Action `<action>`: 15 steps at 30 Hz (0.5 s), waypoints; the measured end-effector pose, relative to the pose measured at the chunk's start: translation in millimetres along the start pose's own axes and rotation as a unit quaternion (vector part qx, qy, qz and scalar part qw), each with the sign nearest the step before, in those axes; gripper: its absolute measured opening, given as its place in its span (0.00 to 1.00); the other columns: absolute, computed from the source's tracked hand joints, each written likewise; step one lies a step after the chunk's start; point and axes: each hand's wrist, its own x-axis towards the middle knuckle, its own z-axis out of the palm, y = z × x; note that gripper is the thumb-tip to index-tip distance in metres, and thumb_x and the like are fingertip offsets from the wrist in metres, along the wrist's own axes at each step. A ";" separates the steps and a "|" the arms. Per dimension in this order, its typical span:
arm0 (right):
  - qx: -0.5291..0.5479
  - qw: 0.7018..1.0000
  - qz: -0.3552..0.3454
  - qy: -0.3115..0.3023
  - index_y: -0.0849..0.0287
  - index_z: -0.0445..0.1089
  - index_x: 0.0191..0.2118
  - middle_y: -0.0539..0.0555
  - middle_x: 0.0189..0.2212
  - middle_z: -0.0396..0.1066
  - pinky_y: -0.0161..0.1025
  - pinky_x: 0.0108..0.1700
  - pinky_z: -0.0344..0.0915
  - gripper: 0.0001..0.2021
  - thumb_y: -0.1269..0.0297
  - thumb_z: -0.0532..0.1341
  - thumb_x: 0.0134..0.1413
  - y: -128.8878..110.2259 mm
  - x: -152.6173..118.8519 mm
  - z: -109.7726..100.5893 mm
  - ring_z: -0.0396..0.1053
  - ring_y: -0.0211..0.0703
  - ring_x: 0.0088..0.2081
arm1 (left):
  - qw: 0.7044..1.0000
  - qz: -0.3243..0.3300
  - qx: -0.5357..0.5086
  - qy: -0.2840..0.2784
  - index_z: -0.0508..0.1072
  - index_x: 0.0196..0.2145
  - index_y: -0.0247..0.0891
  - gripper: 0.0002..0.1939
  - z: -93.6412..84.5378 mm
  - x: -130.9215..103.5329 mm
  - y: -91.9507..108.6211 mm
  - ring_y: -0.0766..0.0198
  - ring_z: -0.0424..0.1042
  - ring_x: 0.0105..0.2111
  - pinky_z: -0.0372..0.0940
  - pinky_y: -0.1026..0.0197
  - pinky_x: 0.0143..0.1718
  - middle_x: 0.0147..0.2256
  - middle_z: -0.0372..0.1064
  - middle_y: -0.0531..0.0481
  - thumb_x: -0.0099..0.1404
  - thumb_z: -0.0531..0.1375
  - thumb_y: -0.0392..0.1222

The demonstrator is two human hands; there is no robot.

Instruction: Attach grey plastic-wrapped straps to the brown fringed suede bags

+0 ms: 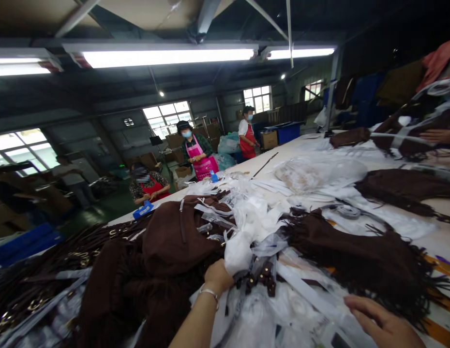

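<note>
My left hand (217, 276), with a silver bracelet on the wrist, is closed on a wad of white plastic wrapping (239, 251) next to a dark brown suede bag (174, 241). Beside it lies a brown strap with metal studs (263, 276). My right hand (382, 321) lies flat, fingers apart, on clear plastic bags (312, 309) at the lower right, just below a brown fringed piece (359, 261).
A long white table (442, 241) carries more brown fringed bags (402, 186), white plastic bags (319, 171) and buckled straps (51, 285) at left. Three masked people in red or pink aprons (196, 152) stand along the far side. Another person's hand (441, 137) rests at the right edge.
</note>
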 end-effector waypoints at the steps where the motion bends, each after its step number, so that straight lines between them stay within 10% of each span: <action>1: 0.003 1.000 -0.011 -0.011 0.48 0.82 0.30 0.57 0.36 0.82 0.52 0.47 0.76 0.16 0.46 0.63 0.38 -8.3 -2.0 3.1 0.78 0.62 0.41 | 1.000 0.002 -0.002 0.009 0.76 0.44 0.33 0.20 -6.0 -1.8 2.4 0.41 0.74 0.49 0.65 0.44 0.49 0.44 0.76 0.36 0.56 0.68 0.45; 7: 0.020 0.993 -0.099 -0.058 0.51 0.81 0.34 0.56 0.41 0.80 0.41 0.45 0.76 0.15 0.50 0.61 0.47 -36.2 -19.3 16.8 0.77 0.55 0.44 | 0.990 0.095 -0.104 0.009 0.77 0.34 0.33 0.08 -73.7 -21.9 33.5 0.54 0.76 0.39 0.70 0.54 0.42 0.35 0.77 0.47 0.54 0.67 0.34; 15: -0.011 0.975 -0.220 -0.022 0.55 0.73 0.53 0.60 0.53 0.74 0.46 0.51 0.73 0.22 0.52 0.57 0.56 -96.5 -30.8 24.8 0.73 0.55 0.52 | 0.932 0.222 -0.281 0.054 0.76 0.41 0.30 0.19 -228.6 -107.0 102.0 0.58 0.74 0.31 0.67 0.61 0.32 0.33 0.77 0.45 0.49 0.65 0.35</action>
